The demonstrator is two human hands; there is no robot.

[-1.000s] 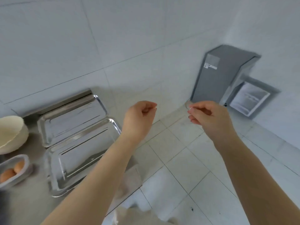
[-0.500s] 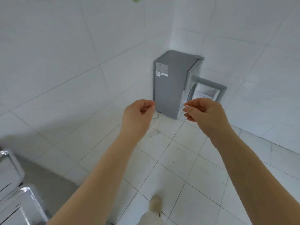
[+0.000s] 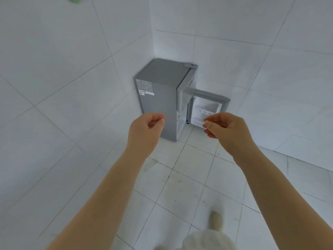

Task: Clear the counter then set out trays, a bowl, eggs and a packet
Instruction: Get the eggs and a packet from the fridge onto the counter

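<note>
Nowhere in view are the trays, bowl, eggs, packet or counter; only the two hands show. Left hand is raised in front, fingers curled in, thumb tip against the index finger, nothing visible in the pinch. Right hand is level with it and apart from it, fingers likewise curled, thumb meeting the index finger, also holding nothing visible. Both bare forearms run down to the bottom edge. Beyond the hands one small grey fridge stands on the tiled floor in the corner of two white tiled walls. Its one door hangs open to the right, white shelves showing inside. One pale shoe is on the floor near the bottom edge.
</note>
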